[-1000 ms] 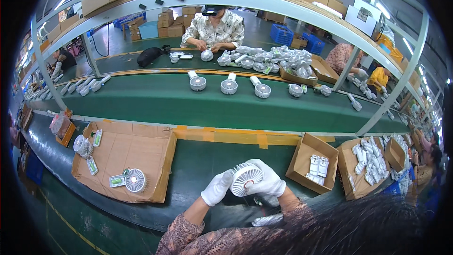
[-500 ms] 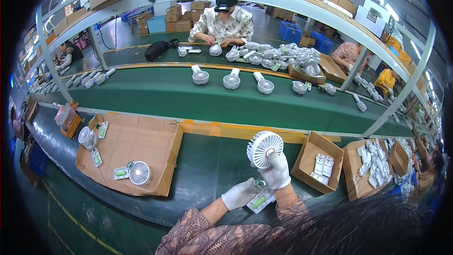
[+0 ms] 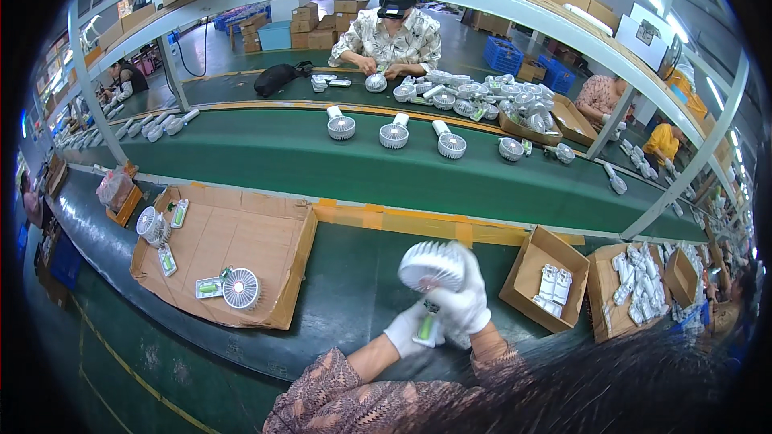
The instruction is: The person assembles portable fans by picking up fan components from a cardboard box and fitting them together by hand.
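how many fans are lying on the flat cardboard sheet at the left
2. One fan lies at the sheet's far left corner, the other fan near its front edge. The fan in the gloved hands is off the sheet.

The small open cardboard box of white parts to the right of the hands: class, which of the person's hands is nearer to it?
Right. The right hand, holding the white fan, is just left of the small open box; the left hand is lower and farther left.

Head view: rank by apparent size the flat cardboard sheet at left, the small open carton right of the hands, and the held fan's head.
1. Flat cardboard sheet, clearly largest.
2. Small open carton.
3. Held fan's head, raised toward the camera, so it probably looks oversized.
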`<act>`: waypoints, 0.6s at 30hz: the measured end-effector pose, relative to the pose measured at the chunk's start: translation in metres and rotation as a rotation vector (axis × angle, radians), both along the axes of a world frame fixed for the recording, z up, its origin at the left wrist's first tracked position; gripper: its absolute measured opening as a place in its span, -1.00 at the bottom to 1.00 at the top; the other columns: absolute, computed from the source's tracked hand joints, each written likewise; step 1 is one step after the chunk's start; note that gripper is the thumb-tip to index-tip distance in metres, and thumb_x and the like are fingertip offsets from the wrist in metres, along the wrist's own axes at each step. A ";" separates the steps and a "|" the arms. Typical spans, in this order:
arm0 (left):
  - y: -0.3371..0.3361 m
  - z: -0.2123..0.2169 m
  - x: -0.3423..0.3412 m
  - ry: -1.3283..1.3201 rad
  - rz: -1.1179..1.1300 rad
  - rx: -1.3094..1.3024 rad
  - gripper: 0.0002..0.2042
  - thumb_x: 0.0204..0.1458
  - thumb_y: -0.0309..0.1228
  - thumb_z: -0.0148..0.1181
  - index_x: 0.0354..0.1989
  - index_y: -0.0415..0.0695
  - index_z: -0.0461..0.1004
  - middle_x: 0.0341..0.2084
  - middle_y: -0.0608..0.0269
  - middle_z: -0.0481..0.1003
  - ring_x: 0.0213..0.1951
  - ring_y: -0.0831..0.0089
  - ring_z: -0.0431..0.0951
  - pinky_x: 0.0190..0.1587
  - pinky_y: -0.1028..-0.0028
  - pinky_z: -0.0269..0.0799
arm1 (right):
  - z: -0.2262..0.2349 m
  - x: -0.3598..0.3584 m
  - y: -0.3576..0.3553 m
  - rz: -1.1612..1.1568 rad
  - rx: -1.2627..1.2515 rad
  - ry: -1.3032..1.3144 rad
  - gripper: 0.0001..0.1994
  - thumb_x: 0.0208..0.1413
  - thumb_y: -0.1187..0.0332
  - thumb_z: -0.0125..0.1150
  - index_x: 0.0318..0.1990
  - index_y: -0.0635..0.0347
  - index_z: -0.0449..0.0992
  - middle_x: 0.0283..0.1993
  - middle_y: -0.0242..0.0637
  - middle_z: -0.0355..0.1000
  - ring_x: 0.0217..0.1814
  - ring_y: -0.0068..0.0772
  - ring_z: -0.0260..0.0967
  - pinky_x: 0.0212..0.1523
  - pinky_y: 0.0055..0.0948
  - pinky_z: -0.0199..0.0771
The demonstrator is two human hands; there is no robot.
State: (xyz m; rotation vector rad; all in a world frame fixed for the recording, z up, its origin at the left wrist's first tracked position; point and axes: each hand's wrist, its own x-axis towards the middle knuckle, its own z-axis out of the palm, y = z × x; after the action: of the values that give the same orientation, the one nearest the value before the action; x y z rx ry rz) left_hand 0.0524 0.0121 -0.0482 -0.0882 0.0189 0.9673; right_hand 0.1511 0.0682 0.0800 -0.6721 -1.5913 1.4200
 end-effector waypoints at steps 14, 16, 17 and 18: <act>-0.016 0.066 -0.020 0.470 0.474 -0.125 -0.74 0.10 -0.36 0.05 -0.05 -0.16 0.33 -0.20 0.16 0.45 -0.22 0.37 0.49 -0.16 0.35 0.47 | 0.005 0.002 -0.024 0.578 0.541 -0.753 -0.25 -0.32 0.17 0.40 0.12 0.18 0.25 0.09 -0.02 0.24 0.16 0.00 0.18 0.13 -0.24 0.21; -0.004 0.046 -0.024 0.755 0.413 -0.200 -0.69 0.14 -0.35 0.00 0.03 -0.14 0.26 -0.11 0.15 0.39 -0.10 0.36 0.45 -0.05 0.35 0.42 | 0.012 -0.002 -0.025 0.637 0.391 -0.703 -0.24 -0.35 0.17 0.45 0.09 0.20 0.26 0.03 -0.02 0.27 0.13 -0.05 0.22 0.10 -0.29 0.24; -0.004 0.039 -0.029 0.744 0.450 -0.153 -0.66 0.06 -0.40 0.07 0.02 -0.17 0.26 -0.17 0.15 0.43 -0.22 0.37 0.49 -0.18 0.37 0.48 | 0.014 -0.003 -0.024 0.675 0.269 -0.672 -0.22 -0.37 0.19 0.48 0.09 0.20 0.26 0.02 -0.04 0.27 0.13 -0.09 0.22 0.11 -0.32 0.24; -0.009 0.041 -0.031 0.617 0.512 0.000 -0.66 0.04 -0.40 0.10 0.00 -0.18 0.29 -0.20 0.15 0.44 -0.21 0.38 0.49 -0.19 0.37 0.48 | -0.001 0.000 -0.020 0.584 0.243 -0.538 -0.20 -0.43 0.24 0.52 0.08 0.21 0.26 0.03 -0.10 0.28 0.12 -0.21 0.24 0.12 -0.36 0.24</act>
State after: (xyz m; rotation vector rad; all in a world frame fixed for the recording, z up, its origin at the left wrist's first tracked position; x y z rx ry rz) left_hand 0.0214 0.0036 -0.0070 0.2195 0.5875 1.4755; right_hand 0.1514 0.0478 0.0791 -0.4817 -2.4904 1.4775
